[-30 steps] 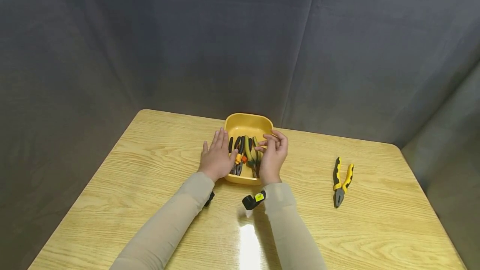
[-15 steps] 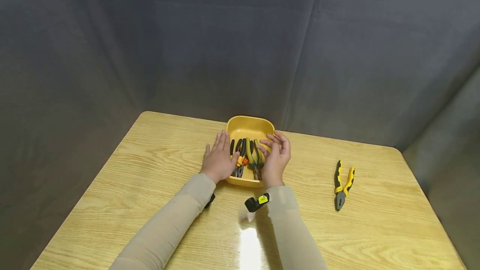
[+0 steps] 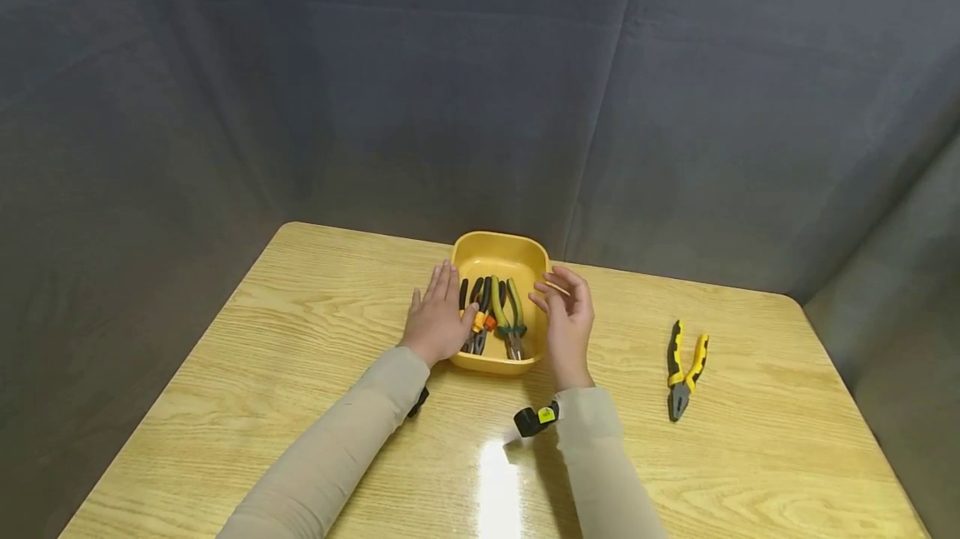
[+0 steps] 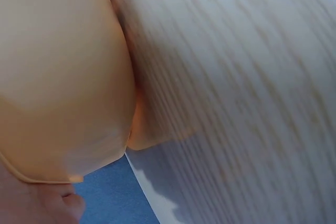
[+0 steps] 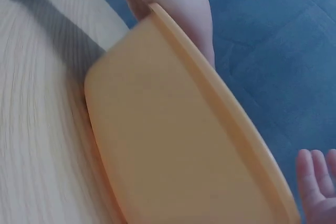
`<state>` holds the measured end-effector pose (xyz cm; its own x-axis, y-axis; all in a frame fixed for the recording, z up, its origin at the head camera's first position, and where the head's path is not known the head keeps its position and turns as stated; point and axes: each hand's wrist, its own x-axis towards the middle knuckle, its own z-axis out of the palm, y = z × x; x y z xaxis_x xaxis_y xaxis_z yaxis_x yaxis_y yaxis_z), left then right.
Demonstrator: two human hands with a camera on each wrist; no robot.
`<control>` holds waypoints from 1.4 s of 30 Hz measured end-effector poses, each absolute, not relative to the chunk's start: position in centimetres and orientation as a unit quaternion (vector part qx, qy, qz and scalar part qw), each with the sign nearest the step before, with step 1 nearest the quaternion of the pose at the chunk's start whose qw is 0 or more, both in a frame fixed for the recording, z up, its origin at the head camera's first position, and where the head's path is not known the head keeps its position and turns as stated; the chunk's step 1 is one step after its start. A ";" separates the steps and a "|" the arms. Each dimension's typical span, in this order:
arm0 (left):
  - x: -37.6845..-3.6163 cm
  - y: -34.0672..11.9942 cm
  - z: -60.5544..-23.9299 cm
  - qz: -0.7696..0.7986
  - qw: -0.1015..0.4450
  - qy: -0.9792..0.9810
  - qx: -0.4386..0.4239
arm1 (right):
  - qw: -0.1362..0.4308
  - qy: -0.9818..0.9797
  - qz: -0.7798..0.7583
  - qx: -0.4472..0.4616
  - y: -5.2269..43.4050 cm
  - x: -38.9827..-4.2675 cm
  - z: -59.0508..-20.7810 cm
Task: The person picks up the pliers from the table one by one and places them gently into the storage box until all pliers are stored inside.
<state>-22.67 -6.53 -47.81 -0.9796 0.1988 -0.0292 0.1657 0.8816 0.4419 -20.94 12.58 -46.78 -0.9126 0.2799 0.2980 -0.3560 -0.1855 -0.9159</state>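
Note:
A yellow plastic bin holds several pliers. Green-handled pliers lie on the right inside it, jaws toward the near wall. Left of them are pliers with black handles and orange collars, partly covered by my left hand. That left hand rests along the bin's left rim with straight fingers; in the left wrist view the hand shows at the lower corner beside the bin wall. By the right rim, my right hand has loosely bent fingers and holds nothing; its fingers appear in the right wrist view.
Yellow-and-black combination pliers lie on the wooden table to the right, handles spread and pointing away. A grey cloth backdrop hangs behind the table's far edge, with more cloth at both sides.
My right hand has drawn back to the right, from over the bin to its right rim, uncovering the green-handled pliers, which now lie more in view. The left hand stays at the left rim.

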 end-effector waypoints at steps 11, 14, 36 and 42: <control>-22.6 -6.5 -47.7 0.236 0.038 0.966 0.098 | 0.187 -0.689 0.700 0.023 15.8 -19.9 -46.5; -22.5 -6.6 -47.7 0.237 0.038 0.966 0.095 | 0.188 -0.702 0.687 0.018 16.6 -19.7 -46.4; -22.6 -6.7 -48.0 0.244 0.029 0.964 0.098 | 0.179 -0.796 0.577 -0.029 19.6 -18.1 -46.3; -22.5 -6.6 -47.8 0.249 0.029 0.963 0.098 | 0.169 -0.817 0.550 -0.045 20.6 -18.2 -46.4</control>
<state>-22.48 -6.60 -47.77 -0.9793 0.2024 -0.0068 0.1737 0.8566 0.4859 -18.17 20.55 -46.40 -0.9390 0.2589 0.2263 -0.1121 0.3918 -0.9132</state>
